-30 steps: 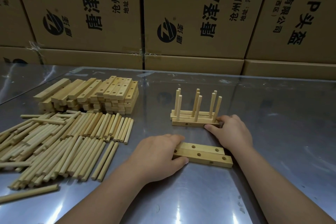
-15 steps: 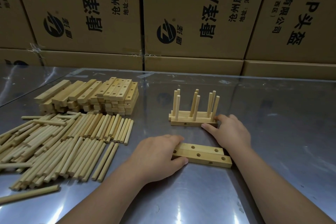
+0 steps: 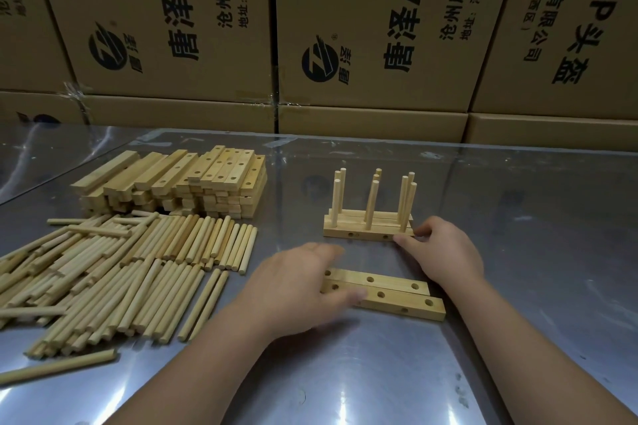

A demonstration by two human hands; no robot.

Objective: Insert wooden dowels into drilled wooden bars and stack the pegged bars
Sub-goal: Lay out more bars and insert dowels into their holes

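At the far left, many loose dowels (image 3: 121,272) lie in a heap on the metal bench (image 3: 518,269), most of them pointing away from the person. Just behind them is a bar stack (image 3: 193,179), several layers high, with the drilled holes visible on the top pieces. Near the middle, the left hand (image 3: 297,286) covers the left end of two loose bars (image 3: 390,293). These lie flat, side by side and touching, holes upward. The fingers curve over the far edge and the thumb presses the near bar, so the grip is closed around this end; the hand is a little blurred. Behind them, apart, the pegged bars (image 3: 366,231) stand on the bench with their pegs upright. The right hand (image 3: 445,252) pinches their right end between thumb and fingers. Printed cartons (image 3: 379,28) make a wall behind the bench.
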